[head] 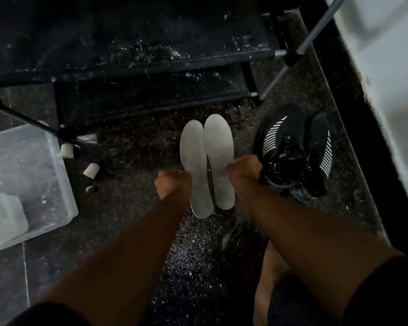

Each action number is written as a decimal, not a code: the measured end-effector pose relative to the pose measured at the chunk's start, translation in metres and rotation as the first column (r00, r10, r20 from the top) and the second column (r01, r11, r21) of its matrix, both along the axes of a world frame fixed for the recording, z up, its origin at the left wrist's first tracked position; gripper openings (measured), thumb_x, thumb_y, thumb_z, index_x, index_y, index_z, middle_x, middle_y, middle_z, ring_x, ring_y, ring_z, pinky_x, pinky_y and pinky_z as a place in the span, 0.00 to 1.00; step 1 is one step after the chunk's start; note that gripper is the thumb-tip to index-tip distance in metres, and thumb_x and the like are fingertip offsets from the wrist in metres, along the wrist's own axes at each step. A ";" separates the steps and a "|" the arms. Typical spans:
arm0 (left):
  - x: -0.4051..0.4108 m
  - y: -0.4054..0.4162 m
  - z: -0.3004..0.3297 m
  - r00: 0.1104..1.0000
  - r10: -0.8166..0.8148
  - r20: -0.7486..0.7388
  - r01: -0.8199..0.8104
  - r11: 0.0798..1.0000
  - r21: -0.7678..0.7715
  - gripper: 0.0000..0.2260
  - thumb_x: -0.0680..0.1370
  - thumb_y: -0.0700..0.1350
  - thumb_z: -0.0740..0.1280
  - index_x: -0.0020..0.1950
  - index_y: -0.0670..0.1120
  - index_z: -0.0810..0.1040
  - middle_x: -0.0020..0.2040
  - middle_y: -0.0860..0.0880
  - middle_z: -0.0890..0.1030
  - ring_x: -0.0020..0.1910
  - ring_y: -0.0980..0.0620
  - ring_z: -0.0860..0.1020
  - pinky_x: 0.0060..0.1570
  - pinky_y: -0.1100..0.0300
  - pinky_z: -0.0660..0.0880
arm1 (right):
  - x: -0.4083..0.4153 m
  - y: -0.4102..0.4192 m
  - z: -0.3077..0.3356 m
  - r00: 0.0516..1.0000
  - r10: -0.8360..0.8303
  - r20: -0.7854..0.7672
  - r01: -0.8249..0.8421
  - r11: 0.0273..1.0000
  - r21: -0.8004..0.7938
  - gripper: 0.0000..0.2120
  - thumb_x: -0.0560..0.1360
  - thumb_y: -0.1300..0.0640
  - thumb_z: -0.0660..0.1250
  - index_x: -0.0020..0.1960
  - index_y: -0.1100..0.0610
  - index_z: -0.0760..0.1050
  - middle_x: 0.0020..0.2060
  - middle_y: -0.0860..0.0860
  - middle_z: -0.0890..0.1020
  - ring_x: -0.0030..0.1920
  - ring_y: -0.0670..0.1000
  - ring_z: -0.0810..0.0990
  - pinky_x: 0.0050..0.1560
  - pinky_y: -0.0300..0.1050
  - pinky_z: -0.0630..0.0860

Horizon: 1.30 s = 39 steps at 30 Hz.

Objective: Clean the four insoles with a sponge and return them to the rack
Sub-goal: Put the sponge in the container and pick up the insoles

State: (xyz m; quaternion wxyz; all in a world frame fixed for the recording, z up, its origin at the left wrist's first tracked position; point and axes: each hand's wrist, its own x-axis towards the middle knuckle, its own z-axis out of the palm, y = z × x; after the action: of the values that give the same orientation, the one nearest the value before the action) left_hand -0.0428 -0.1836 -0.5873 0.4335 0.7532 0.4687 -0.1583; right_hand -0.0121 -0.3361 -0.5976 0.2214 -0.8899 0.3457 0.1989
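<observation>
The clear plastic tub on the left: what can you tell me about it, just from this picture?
The clear plastic tub is a shallow, see-through rectangular bin with low walls and rounded corners, sitting flat on the dark speckled floor at the left edge, partly cut off by the frame. Inside, near its bottom-left, lies a pale blocky sponge. A black rack leg crosses above its far corner. Neither hand touches it.

Both insoles [206,165] are plain pale grey, and the shoes [295,151] beside them are black with rows of white stripes. The rack [132,67] is black, the floor [132,208] dark and white-speckled, and the plastic box [64,184] clear.
</observation>
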 end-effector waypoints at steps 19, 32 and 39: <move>-0.001 0.044 0.125 0.950 -0.016 0.311 0.064 0.987 -0.145 0.07 0.79 0.47 0.74 0.53 0.45 0.87 0.49 0.47 0.87 0.47 0.47 0.84 0.53 0.51 0.83 | 0.000 0.005 0.149 0.874 -0.444 0.198 0.231 0.736 0.636 0.09 0.73 0.66 0.66 0.40 0.54 0.78 0.37 0.52 0.80 0.36 0.50 0.78 0.42 0.46 0.78; -0.002 0.048 0.285 0.842 0.149 0.519 0.051 0.935 -0.351 0.10 0.71 0.46 0.81 0.50 0.46 0.88 0.44 0.51 0.88 0.46 0.51 0.87 0.54 0.49 0.84 | -0.013 0.001 0.342 0.660 -0.649 0.378 0.157 0.611 0.776 0.02 0.70 0.68 0.73 0.42 0.66 0.83 0.30 0.56 0.81 0.24 0.48 0.75 0.25 0.39 0.72; 0.083 0.044 0.353 0.814 0.273 0.512 0.032 0.860 -0.509 0.08 0.71 0.40 0.81 0.45 0.40 0.86 0.45 0.43 0.88 0.43 0.45 0.87 0.42 0.55 0.84 | 0.071 -0.010 0.378 0.721 -0.518 0.461 0.050 0.702 0.710 0.04 0.68 0.60 0.73 0.40 0.61 0.82 0.37 0.57 0.85 0.37 0.55 0.83 0.42 0.60 0.83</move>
State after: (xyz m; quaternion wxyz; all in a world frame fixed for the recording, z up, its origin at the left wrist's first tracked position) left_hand 0.0399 -0.1392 -0.2341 0.7404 0.5963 0.3100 -0.0127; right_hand 0.0592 -0.3458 -0.2194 0.6493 -0.6972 0.3007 -0.0431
